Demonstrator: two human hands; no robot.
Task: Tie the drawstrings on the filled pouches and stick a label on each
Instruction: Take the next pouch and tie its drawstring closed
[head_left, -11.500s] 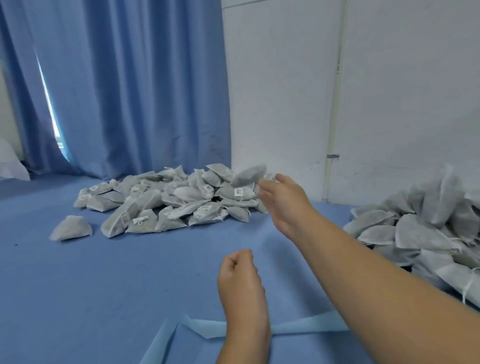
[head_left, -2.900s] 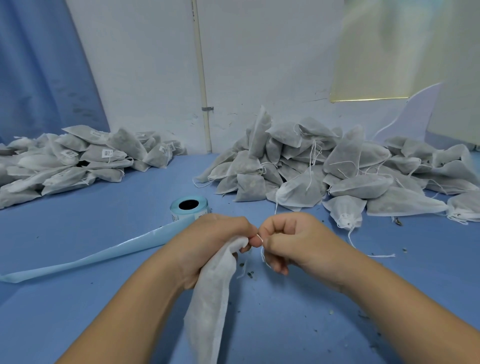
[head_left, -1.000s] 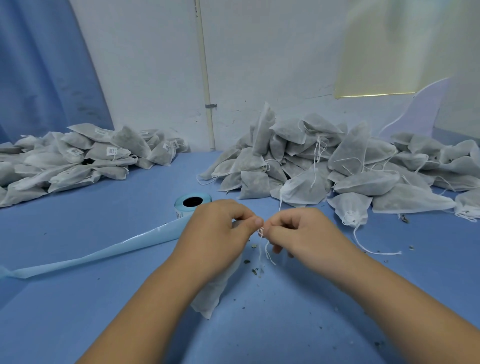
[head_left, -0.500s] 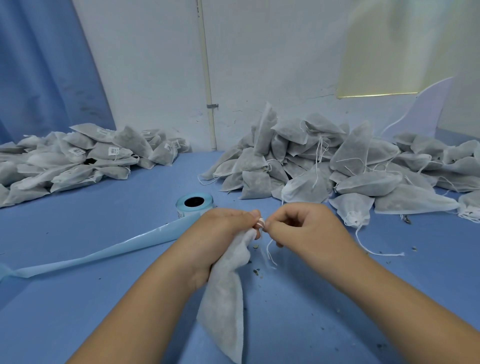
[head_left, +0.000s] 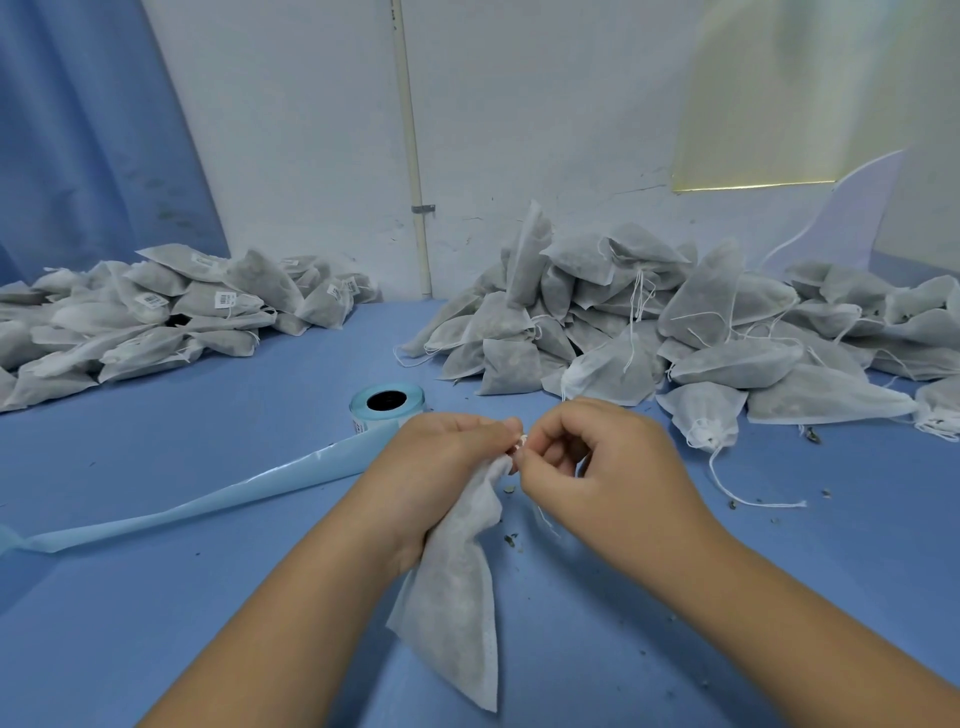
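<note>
A white filled pouch (head_left: 457, 592) hangs from my left hand (head_left: 436, 467), which grips its gathered neck above the blue table. My right hand (head_left: 597, 467) pinches the thin white drawstring (head_left: 545, 519) right at the neck, fingertips touching those of the left hand. A loose end of string dangles below the right fingers. The blue label roll (head_left: 387, 405) stands just behind my hands, and its backing strip (head_left: 182, 514) trails off to the left across the table.
A heap of untied pouches (head_left: 675, 332) with loose strings fills the back right. A heap of labelled pouches (head_left: 156, 312) lies at the back left. Bits of dried filling (head_left: 511, 540) dot the blue table (head_left: 156, 623). A white wall and a blue curtain stand behind.
Both hands stay together at the pouch neck, working the string. The pouch hangs lower and longer below my left hand than a second ago.
</note>
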